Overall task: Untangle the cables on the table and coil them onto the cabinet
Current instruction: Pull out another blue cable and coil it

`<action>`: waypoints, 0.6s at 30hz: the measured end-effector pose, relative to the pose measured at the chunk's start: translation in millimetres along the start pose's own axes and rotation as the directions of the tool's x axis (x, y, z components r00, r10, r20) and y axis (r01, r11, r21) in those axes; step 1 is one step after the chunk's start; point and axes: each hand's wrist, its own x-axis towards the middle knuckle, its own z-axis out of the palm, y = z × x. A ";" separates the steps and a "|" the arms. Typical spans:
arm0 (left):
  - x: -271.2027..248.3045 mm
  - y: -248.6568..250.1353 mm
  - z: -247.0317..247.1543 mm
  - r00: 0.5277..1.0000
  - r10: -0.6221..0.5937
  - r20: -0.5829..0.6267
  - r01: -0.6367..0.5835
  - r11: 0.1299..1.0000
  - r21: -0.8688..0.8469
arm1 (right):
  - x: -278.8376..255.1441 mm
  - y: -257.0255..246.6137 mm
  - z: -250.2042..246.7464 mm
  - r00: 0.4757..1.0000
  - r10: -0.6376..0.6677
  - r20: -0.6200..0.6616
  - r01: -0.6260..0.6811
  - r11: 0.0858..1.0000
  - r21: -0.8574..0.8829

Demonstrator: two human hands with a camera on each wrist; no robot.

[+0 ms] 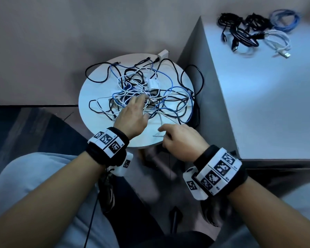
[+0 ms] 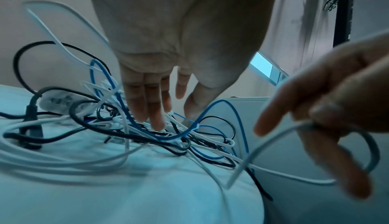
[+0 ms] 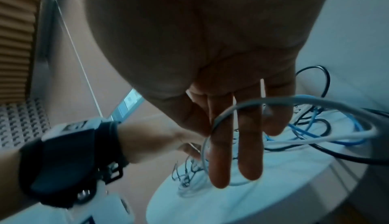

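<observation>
A tangle of black, white and blue cables (image 1: pixel 156 90) lies on the round white table (image 1: pixel 95 120). My left hand (image 1: pixel 141 105) reaches into the middle of the tangle, fingers straight, fingertips (image 2: pixel 152 121) touching the cables and gripping none. At the table's near edge my right hand (image 1: pixel 163 135) pinches a white cable (image 3: pixel 263 101) between thumb and index finger, the other fingers extended. That white cable (image 2: pixel 273 139) loops up from the pile to the right hand (image 2: pixel 315 124). Several coiled cables (image 1: pixel 254 31) lie on the grey cabinet (image 1: pixel 267 104) at the right.
A white adapter block (image 1: pixel 153 84) sits inside the tangle, another white block (image 1: pixel 163 53) at the table's far edge. Some black cable loops hang over the table's right edge beside the cabinet's side. My legs are below the table's near edge.
</observation>
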 end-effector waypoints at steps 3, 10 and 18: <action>3.1 -1.2 -0.4 0.998 0.030 0.049 -0.028 0.999 -0.038 | 8.6 9.5 16.9 0.999 0.035 0.011 -0.034 0.996 -0.088; 1.8 3.0 0.6 0.927 0.212 0.308 -0.193 0.977 -0.092 | 19.5 18.1 30.6 0.998 0.033 -0.044 -0.039 0.988 -0.149; -2.5 32.7 -63.2 0.954 0.106 -0.281 -0.288 0.582 -0.760 | 27.1 18.5 42.0 0.986 -0.042 -0.163 0.008 0.979 -0.205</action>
